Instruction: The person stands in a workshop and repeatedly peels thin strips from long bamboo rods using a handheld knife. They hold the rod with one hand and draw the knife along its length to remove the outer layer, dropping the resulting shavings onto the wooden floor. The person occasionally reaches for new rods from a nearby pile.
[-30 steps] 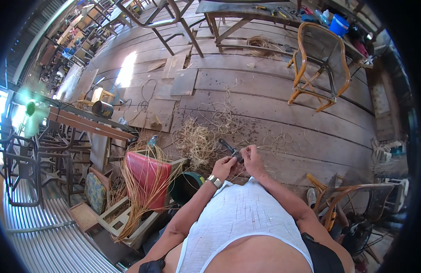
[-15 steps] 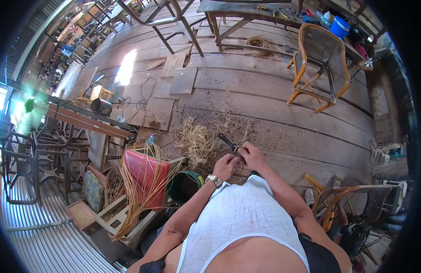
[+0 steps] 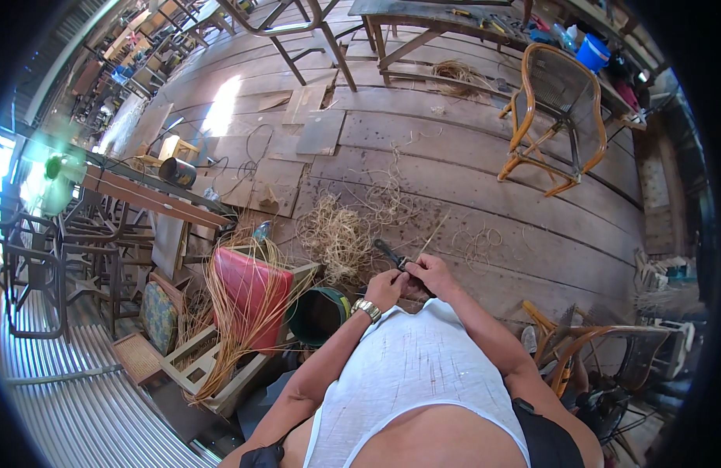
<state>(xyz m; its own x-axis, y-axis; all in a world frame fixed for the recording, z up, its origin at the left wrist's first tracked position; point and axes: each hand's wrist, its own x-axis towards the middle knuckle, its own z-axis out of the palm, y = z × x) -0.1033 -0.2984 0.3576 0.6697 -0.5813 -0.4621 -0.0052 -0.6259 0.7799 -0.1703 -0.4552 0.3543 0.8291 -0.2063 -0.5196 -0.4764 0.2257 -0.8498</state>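
Note:
My two hands are close together just in front of my white shirt. My left hand (image 3: 384, 289), with a metal watch on its wrist, is closed at the base of a black-handled tool (image 3: 387, 251); the tool's other end is hidden by my fingers. My right hand (image 3: 436, 275) is closed in a pinch on a thin pale cane strip (image 3: 433, 232), which sticks up and leans right. Just beyond my hands, a tangled heap of cane shavings (image 3: 337, 238) lies on the plank floor.
Left of me stand a dark green bucket (image 3: 304, 316) and a red cushion (image 3: 255, 290) draped with long cane strands. A rattan chair (image 3: 526, 148) is at the far right; another chair (image 3: 594, 335) is near my right arm. A workbench (image 3: 423, 11) stands at the back.
The cane strip has tipped from nearly upright to a rightward lean. My right hand has shifted slightly down toward my body. The whole view has moved a little.

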